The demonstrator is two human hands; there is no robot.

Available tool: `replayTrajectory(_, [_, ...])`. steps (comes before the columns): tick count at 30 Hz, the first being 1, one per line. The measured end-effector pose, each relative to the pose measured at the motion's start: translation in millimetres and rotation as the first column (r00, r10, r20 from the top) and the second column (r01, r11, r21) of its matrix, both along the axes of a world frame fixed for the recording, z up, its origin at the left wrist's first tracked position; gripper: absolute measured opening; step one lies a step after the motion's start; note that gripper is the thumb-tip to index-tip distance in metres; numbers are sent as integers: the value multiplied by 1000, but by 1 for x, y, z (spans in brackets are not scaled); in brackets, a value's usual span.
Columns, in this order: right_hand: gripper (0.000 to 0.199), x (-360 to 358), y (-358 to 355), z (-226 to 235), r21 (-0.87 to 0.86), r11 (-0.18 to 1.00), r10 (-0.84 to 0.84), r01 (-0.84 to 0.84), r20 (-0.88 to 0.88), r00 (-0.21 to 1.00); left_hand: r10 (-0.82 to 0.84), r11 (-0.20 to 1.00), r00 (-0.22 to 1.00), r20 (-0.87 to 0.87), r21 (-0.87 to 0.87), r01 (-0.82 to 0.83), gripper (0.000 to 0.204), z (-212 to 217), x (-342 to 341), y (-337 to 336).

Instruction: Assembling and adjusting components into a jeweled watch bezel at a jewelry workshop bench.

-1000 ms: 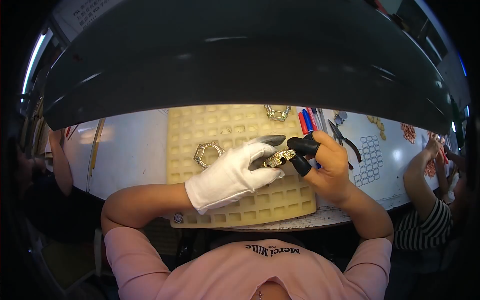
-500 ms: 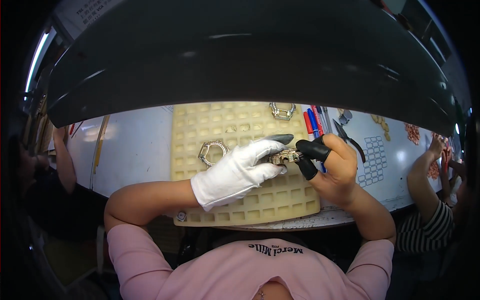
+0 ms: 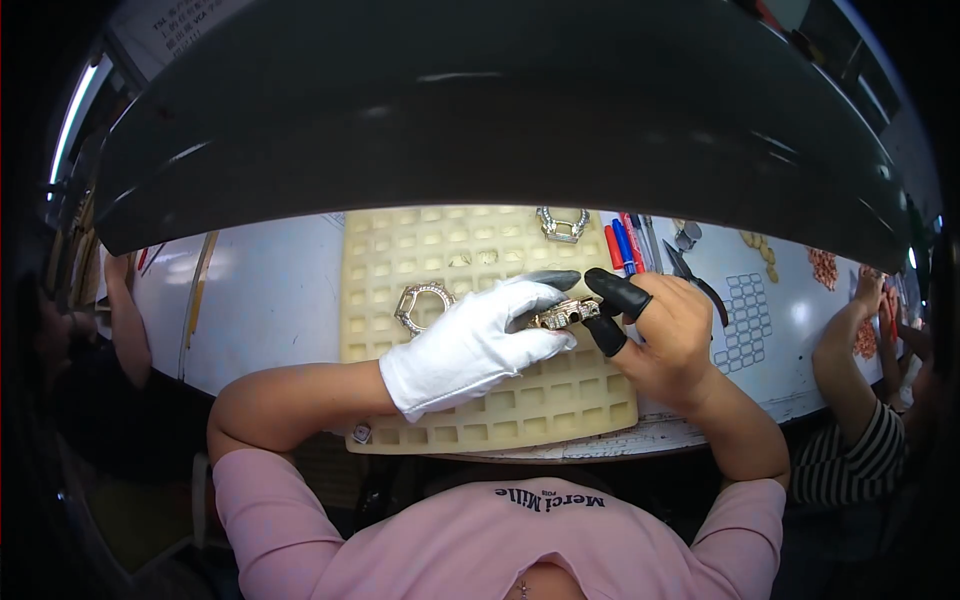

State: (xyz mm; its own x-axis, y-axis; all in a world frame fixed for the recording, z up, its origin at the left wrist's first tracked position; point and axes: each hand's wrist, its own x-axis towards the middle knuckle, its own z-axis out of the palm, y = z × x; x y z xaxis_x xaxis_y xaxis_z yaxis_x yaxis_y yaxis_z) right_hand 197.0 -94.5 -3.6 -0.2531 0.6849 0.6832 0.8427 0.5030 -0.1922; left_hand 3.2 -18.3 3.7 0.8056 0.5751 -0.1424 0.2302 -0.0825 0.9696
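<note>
My left hand [image 3: 480, 335], in a white glove with a dark covering on a fingertip, grips a metal watch case [image 3: 566, 315] edge-on above the tray. Small stones seem to line the case's side. My right hand [image 3: 660, 325] has black finger cots on the thumb and index finger. Its index finger is lifted off the case, while the thumb is at or very near the case's right end; contact is hard to tell. Another watch case [image 3: 424, 289] rests left of my gloved hand, and one more watch case [image 3: 562, 238] lies at the tray's far edge.
Beneath my hands is a cream tray [image 3: 485, 433] of square pockets, with a small square piece [image 3: 361, 433] at its near left corner. Pens [image 3: 622, 247], pliers [image 3: 700, 285] and a wire-like grid [image 3: 745, 320] lie to the right. A dark hood [image 3: 490, 130] overhangs. Other people's arms [image 3: 845, 330] flank me.
My right index finger has lifted away from the watch case, widening the gap to the thumb. The case has tilted slightly in my left hand.
</note>
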Motion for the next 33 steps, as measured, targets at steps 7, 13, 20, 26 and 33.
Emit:
replayTrajectory(7, [15, -1, -1, -4, -78, 997, 29, -31, -25, 999, 5, 1000, 997, 79, -17, -4, 38, -12, 1, 1])
replayTrajectory(13, [14, 2, -2, -18, -194, 981, -27, -15, -210, 977, 22, 981, 984, 174, -192, 12, 34, -18, 1, 1])
replayTrajectory(20, [19, -2, -3, -14, -206, 978, -34, -13, -220, 975, -28, 987, 985, 169, 161, 0, 40, -18, -3, 2])
replayTrajectory(26, [21, -1, -1, -13, -202, 978, -6, -42, -227, 974, -24, 982, 991, 132, 191, -1, 40, -18, -3, 2])
replayTrajectory(33, [12, -1, 0, -15, -228, 974, -40, -10, -213, 976, -82, 957, 992, 93, 284, 52, 53, -11, -3, 5])
